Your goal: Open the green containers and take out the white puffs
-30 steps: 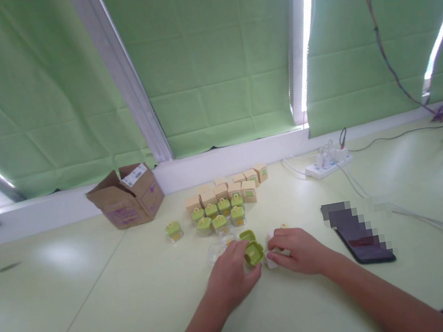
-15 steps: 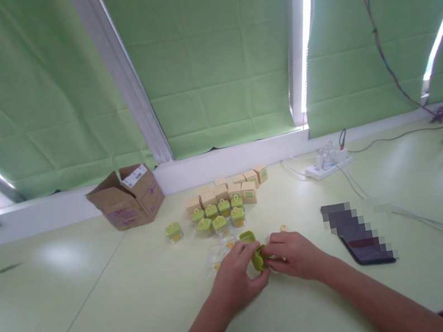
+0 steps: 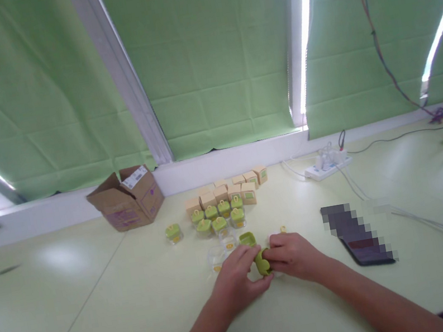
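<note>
One view only, worn on the head, looking forward and down across the pale table [image 3: 78, 303] toward the green blinds [image 3: 209, 66]. Take the cardboard box [image 3: 127, 197] as the landmark: it sits mid-distance, left of centre, under the window sill. The forearms enter from the bottom edge, close to the lens, right of that box and nearer. No second view overlaps.

Lid [image 3: 262, 261] between hands, jars [image 3: 217, 217] behind
</note>
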The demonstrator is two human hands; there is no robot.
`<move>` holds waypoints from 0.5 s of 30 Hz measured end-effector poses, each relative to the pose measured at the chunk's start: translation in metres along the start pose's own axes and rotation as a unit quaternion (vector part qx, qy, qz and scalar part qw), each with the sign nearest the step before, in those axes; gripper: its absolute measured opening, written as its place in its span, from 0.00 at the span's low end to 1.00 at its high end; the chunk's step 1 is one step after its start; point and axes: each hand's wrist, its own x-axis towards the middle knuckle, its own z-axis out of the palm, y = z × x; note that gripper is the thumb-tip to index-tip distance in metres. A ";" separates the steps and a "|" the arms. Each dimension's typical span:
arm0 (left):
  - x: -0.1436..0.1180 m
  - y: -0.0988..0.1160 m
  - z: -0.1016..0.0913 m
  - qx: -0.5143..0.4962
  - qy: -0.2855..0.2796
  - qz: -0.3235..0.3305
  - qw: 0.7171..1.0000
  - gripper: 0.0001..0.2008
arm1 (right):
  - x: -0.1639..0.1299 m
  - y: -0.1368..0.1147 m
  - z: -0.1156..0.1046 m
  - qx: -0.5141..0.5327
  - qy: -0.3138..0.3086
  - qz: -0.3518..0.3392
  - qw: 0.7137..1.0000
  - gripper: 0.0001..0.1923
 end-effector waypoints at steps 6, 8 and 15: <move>0.000 -0.001 -0.001 -0.012 0.014 0.017 1.000 0.22 | 0.001 -0.002 -0.003 -0.021 0.023 -0.022 0.999 0.13; 0.001 -0.001 -0.001 -0.015 0.017 0.014 1.000 0.22 | 0.002 -0.002 -0.002 -0.021 0.030 -0.032 0.999 0.14; 0.003 0.003 -0.004 -0.034 0.014 0.001 0.999 0.20 | 0.003 -0.001 0.001 0.038 0.016 -0.020 0.999 0.12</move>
